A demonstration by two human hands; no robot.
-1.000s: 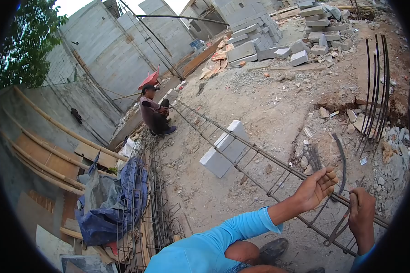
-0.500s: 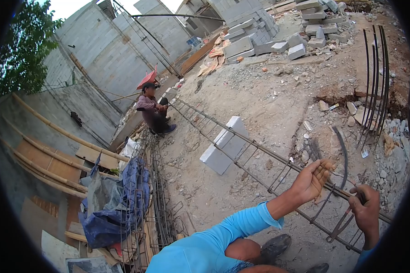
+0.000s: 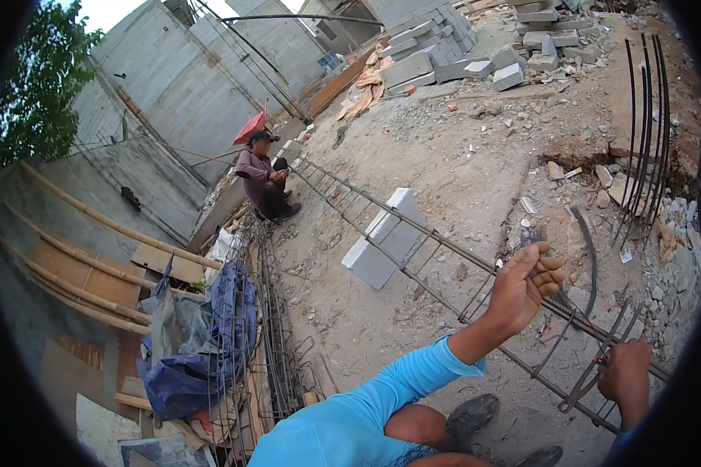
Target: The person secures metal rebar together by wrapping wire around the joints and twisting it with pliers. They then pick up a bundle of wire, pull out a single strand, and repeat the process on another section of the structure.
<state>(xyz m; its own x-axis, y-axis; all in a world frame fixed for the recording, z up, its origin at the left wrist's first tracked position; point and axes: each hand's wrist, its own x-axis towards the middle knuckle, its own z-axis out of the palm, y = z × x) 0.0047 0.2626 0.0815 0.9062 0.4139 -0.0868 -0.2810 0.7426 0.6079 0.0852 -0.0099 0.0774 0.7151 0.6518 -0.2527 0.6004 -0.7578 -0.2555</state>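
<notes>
My right hand (image 3: 627, 373) is closed around metal pincers (image 3: 578, 391), whose rounded head points down and left. It is beside the near end of a long rebar frame (image 3: 461, 254) with cross ties. Over the frame's upper bars is my left hand (image 3: 526, 286), palm turned up and fingers curled in; anything between them is too small to make out. A pale block (image 3: 383, 247) sits under the middle of the frame. A dark bent rod (image 3: 586, 261) lies on the ground beyond my left hand.
Another person (image 3: 266, 179) squats at the frame's far end. Rebar cages (image 3: 269, 342) and a blue tarp (image 3: 175, 389) lie at left. Upright bars (image 3: 645, 132) rise at right near a trench. Blocks (image 3: 508, 76) and rubble are piled at the back.
My left hand has risen slightly and its fingers have curled more. My right hand has turned and lowered a little, with the pincers' handles now showing above it.
</notes>
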